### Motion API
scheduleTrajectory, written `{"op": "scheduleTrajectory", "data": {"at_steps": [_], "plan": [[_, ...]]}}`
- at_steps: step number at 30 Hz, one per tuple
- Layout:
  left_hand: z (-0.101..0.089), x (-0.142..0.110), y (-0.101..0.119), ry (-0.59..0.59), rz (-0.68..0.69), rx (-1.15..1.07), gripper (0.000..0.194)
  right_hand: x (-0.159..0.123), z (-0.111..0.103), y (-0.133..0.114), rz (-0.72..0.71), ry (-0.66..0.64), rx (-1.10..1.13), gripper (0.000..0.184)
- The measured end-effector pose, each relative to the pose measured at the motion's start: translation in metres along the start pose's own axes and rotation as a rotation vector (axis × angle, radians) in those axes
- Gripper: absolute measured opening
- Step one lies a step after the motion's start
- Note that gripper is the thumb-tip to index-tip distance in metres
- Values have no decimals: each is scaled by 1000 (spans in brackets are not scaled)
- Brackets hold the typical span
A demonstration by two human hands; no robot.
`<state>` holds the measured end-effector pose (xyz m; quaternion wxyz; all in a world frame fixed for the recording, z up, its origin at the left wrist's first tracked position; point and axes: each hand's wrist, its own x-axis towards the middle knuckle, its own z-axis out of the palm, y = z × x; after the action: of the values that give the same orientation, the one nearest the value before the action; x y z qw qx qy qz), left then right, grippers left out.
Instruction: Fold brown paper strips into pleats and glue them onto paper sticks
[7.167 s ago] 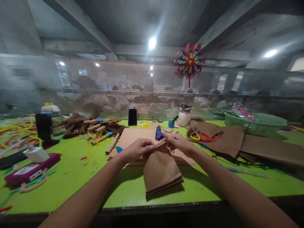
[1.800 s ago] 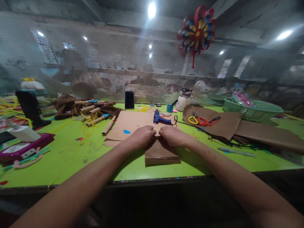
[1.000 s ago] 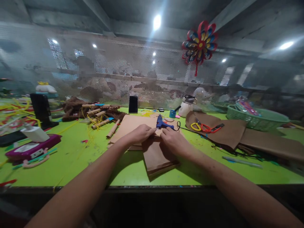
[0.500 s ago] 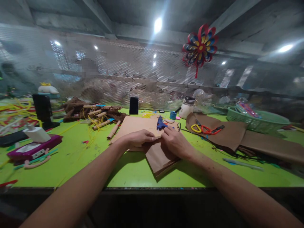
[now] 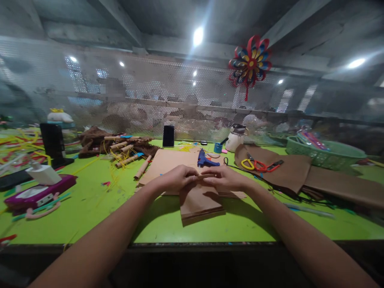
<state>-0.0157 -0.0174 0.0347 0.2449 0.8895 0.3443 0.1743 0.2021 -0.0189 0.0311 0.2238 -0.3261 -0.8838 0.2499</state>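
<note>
A folded piece of brown kraft paper (image 5: pixel 201 202) hangs toward me from between my hands, its layered lower end over the green table. The fingers of my left hand (image 5: pixel 180 177) pinch its far edge from the left. From the right, my right hand (image 5: pixel 226 178) pinches the same folded edge, the fingertips of both hands nearly meeting. Under and beyond them lies a flat tan cardboard sheet (image 5: pixel 163 160). Just past my right fingers, a blue glue gun (image 5: pixel 205 159) rests on this sheet.
Scissors with yellow and red handles (image 5: pixel 258 165) lie on brown paper (image 5: pixel 288 172) at right, before a green basket (image 5: pixel 339 154). Rolled paper tubes (image 5: pixel 126 154) sit at left, near a purple power strip (image 5: pixel 42 192). A white jug (image 5: pixel 235 138) and a phone (image 5: pixel 168 136) stand behind.
My right hand has turned and slid along the paper's edge, its fingers now pointing left toward my left hand. The folded paper's lower end has swung left and lies straighter toward me.
</note>
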Motion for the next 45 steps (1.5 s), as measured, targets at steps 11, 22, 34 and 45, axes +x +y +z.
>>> {"op": "scheduleTrajectory", "data": {"at_steps": [11,22,34,45], "plan": [[11,5,-6,36,67,238,32,0,0,6,9,3,6,37],[7,0,5,87,33,223,40,0,-6,16,-7,28,10,36],[13,4,-3,84,16,458,25,0,-2,9,-117,28,-48,29],[14,4,2,134,20,541,29,3,10,4,-153,119,-168,29]]}}
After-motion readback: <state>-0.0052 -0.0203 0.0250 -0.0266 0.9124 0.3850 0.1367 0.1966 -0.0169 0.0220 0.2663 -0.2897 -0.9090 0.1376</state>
